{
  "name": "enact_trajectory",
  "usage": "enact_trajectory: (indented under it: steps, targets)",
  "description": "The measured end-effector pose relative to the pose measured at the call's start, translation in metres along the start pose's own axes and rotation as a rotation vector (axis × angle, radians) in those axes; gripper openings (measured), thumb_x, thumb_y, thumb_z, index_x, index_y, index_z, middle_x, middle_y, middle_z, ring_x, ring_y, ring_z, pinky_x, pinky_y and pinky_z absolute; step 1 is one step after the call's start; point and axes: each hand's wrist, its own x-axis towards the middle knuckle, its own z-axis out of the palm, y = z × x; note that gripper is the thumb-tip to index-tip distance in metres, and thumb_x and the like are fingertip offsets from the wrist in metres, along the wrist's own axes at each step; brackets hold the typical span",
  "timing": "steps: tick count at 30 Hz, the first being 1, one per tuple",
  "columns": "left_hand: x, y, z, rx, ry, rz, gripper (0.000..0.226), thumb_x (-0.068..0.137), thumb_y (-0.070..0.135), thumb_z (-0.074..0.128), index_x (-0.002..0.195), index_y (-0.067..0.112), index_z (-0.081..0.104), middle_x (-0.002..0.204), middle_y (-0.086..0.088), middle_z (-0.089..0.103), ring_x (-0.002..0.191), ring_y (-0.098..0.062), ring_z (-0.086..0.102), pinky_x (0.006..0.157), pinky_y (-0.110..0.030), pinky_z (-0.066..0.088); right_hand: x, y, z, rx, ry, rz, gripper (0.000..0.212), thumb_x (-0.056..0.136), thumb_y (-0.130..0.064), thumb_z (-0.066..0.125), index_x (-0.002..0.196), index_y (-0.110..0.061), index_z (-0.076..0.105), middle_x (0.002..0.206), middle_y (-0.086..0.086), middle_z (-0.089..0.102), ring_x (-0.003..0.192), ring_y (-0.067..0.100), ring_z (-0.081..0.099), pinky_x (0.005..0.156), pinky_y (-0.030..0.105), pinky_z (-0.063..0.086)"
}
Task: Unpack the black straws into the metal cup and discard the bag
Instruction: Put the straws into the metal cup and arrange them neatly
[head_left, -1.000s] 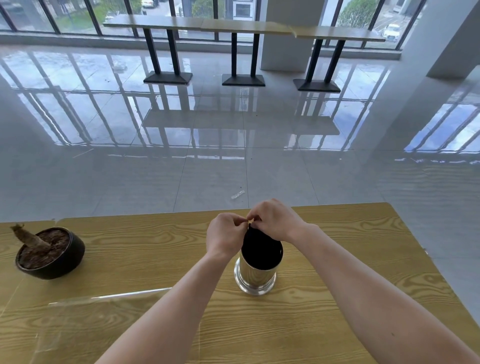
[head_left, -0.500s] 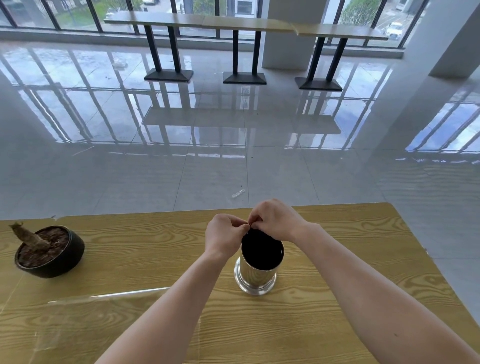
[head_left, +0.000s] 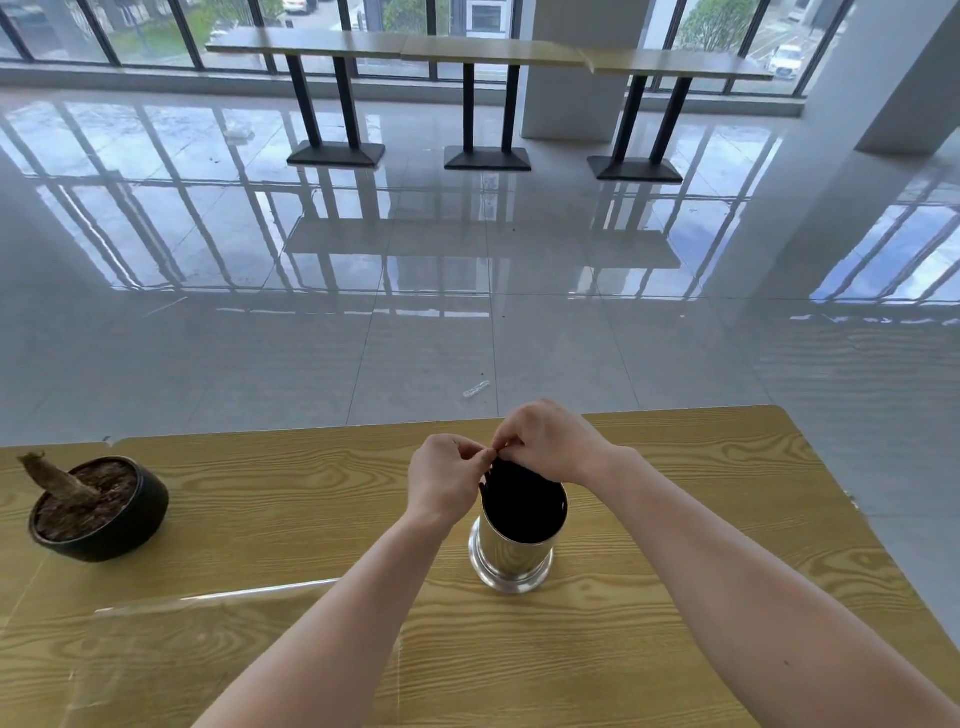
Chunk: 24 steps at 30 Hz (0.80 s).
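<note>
A shiny metal cup (head_left: 511, 558) stands upright on the wooden table (head_left: 675, 493), a little right of centre. A dark bundle of black straws (head_left: 522, 501) fills its mouth and rises slightly above the rim. My left hand (head_left: 444, 480) and my right hand (head_left: 550, 441) meet just over the far edge of the bundle, fingertips pinched together on its top. The clear bag itself is hard to make out; what the fingers pinch looks like its top edge. My right hand hides the back of the bundle.
A black pot (head_left: 98, 512) with soil and a cut stump sits at the table's left. A clear plastic sheet (head_left: 208, 613) lies on the near left of the table. A small wrapper (head_left: 476, 388) lies on the glossy floor beyond.
Both hands stay pinched above the cup; the fingertips have drawn slightly closer together. The cup and the straws have not moved.
</note>
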Motion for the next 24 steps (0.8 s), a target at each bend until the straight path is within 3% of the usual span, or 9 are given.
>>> enact_trajectory:
  steps: [6, 14, 20, 24]
  targets:
    - [-0.002, 0.003, 0.000, -0.076, -0.063, 0.012, 0.011, 0.085, 0.022, 0.072, 0.082, 0.024, 0.083, 0.077, 0.011, 0.078, 0.078, -0.003, 0.072, 0.074, -0.027, 0.059, -0.002, 0.006, -0.004, 0.057, 0.072, 0.003, 0.015, 0.091, -0.020, 0.067, 0.095, -0.023, 0.080, 0.090, -0.005, 0.077, 0.083, 0.009, 0.066, 0.077, 0.027, 0.054]
    - [-0.001, 0.004, 0.000, -0.079, 0.020, -0.009, 0.010, 0.087, 0.023, 0.075, 0.079, 0.022, 0.080, 0.076, 0.009, 0.077, 0.074, -0.005, 0.070, 0.079, -0.033, 0.061, -0.006, 0.002, -0.031, 0.059, 0.220, -0.037, 0.009, 0.089, -0.016, 0.072, 0.092, -0.019, 0.081, 0.087, -0.005, 0.077, 0.074, 0.005, 0.059, 0.065, 0.012, 0.037]
    - [-0.007, 0.016, -0.005, -0.113, 0.140, 0.144, 0.009, 0.088, 0.025, 0.076, 0.080, 0.028, 0.075, 0.074, 0.011, 0.073, 0.072, -0.005, 0.069, 0.071, -0.022, 0.058, -0.014, -0.006, -0.062, 0.026, 0.339, -0.084, 0.011, 0.089, -0.016, 0.073, 0.096, -0.016, 0.081, 0.090, -0.003, 0.078, 0.075, 0.004, 0.055, 0.066, 0.004, 0.029]
    - [-0.010, 0.039, -0.010, -0.222, 0.169, 0.291, 0.020, 0.087, 0.022, 0.077, 0.078, 0.039, 0.071, 0.073, 0.020, 0.073, 0.076, 0.004, 0.068, 0.072, -0.013, 0.053, -0.020, -0.015, -0.073, 0.005, 0.293, -0.121, 0.010, 0.089, -0.017, 0.072, 0.095, -0.016, 0.080, 0.086, -0.002, 0.076, 0.074, 0.008, 0.057, 0.065, 0.008, 0.033]
